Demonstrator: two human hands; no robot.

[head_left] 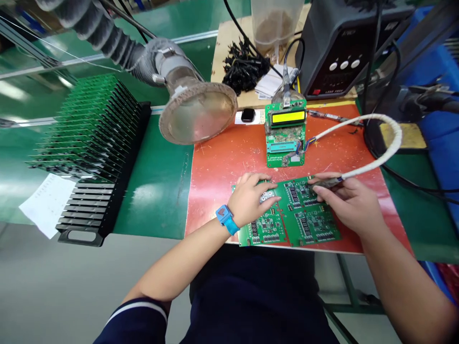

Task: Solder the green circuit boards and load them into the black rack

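Observation:
A green circuit board panel (308, 210) with several small display modules lies flat on the red mat (215, 167). My left hand (249, 198) rests over its upper left part with the fingers spread; it covers some of the components there. My right hand (344, 198) pinches a probe (328, 182) on a white sleeved cable (389, 148). The probe's end is at the panel's upper right section; whether it touches the contacts is hidden by my fingers. Behind the panel lies a green programmer board (285, 136) with a lit yellow screen, wired to that cable.
A black rack (125, 162) of upright green boards stands at the left, beside a paper sheet (46, 205). A fume extractor hood (197, 114) hangs over the mat. Behind are black cable ties (245, 67) and a black soldering station (344, 52). A pen-like tool (333, 116) lies at right.

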